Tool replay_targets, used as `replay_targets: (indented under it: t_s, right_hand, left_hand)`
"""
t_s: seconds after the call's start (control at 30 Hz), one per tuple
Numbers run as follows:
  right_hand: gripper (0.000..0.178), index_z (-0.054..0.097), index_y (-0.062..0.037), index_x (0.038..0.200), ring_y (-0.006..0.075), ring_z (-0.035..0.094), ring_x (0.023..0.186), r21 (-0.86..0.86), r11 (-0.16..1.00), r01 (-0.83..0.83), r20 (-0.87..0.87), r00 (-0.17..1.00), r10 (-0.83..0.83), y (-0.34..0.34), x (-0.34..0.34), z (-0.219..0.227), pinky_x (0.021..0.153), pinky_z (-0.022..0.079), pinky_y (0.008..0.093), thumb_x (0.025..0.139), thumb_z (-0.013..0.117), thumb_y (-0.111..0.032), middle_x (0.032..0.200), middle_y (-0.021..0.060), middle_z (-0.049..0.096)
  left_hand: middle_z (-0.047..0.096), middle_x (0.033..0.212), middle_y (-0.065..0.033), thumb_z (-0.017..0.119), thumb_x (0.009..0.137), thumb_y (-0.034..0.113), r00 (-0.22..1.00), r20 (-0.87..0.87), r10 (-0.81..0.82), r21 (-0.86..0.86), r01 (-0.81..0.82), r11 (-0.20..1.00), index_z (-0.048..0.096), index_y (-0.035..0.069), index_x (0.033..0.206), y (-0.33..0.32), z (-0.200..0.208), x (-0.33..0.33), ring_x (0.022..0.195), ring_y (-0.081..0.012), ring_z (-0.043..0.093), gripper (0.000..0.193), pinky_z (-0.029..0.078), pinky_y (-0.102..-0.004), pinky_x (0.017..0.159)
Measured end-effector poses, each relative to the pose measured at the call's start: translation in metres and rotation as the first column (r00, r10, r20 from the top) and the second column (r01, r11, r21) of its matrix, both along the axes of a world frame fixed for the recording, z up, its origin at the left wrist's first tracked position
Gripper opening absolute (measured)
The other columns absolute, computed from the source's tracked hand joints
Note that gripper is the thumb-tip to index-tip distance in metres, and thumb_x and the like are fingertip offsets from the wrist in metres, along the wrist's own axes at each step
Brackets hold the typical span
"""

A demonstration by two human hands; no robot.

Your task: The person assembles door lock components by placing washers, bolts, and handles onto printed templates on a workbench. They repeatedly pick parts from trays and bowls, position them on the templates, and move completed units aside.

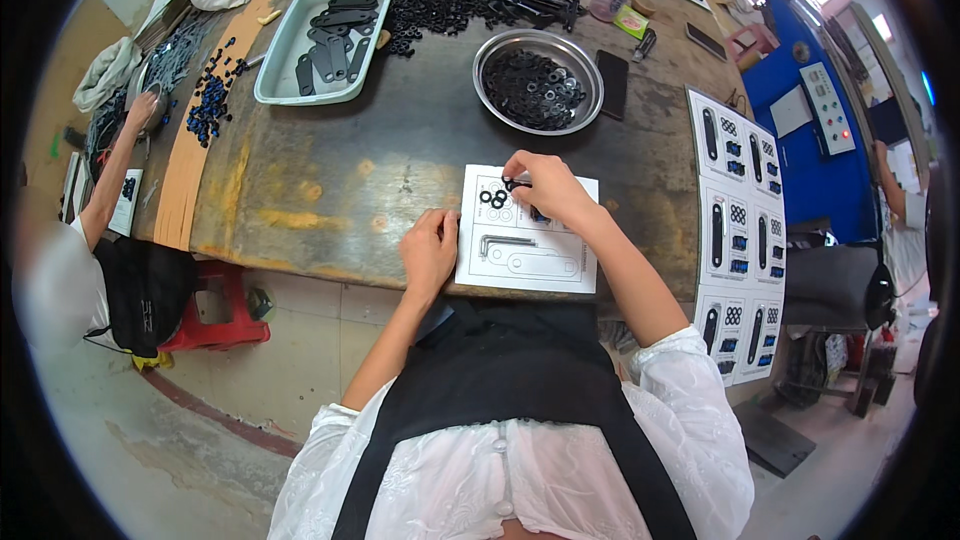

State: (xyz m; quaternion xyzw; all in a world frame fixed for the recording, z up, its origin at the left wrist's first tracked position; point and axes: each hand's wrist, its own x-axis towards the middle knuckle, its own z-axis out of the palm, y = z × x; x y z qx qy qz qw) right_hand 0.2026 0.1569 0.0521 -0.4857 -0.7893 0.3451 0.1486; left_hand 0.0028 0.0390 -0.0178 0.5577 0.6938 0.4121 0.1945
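Black washers (495,198) beneath right hand (545,190)

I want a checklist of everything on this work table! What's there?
Surface: dark, worn table, yellowish scuffs.
Job's things: white printed card with black rings and a metal hex key on it.
Clutter: round metal bowl of black rings, pale tray of flat black plates, filled cards at right.
Hands: left hand presses the card's edge; right hand pinches a small black part.
Cables: nothing seen.
Surroundings: another person's arm, red stool, blue machine.
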Motion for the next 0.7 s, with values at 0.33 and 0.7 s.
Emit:
replay_targets:
  t_s: [0.33, 0.7]
  right_hand:
    - [0.014, 0.071, -0.0035, 0.091, 0.0246, 0.073, 0.078, -0.052, 0.998, 0.019, -0.017, 1.000, -0.020, -0.010, -0.005, 0.002, 0.076, 0.056, 0.0359, 0.077, 0.073, -0.005, 0.078, 0.0086, 0.075]
    - [0.016, 0.073, -0.0076, 0.102, 0.0280, 0.069, 0.095, 0.510, 0.822, 0.255, -0.310, 0.945, -0.101, 0.050, 0.021, 0.033, 0.084, 0.055, 0.0352, 0.087, 0.070, -0.013, 0.099, 0.0114, 0.071]
  left_hand:
    - [0.067, 0.083, -0.0113, 0.059, 0.099, 0.025, 1.000, -0.014, 0.000, 0.005, 0.000, 1.000, 0.073, 0.007, 0.091, 0.000, -0.002, 0.000, 0.069, -0.0327, 0.064, 0.024, 0.048, -0.0427, 0.063]
    - [0.068, 0.087, -0.0099, 0.060, 0.098, 0.024, 1.000, 0.002, 0.008, 0.047, -0.008, 0.999, 0.072, 0.008, 0.094, -0.001, -0.004, 0.001, 0.073, -0.0302, 0.066, 0.021, 0.051, -0.0397, 0.067]
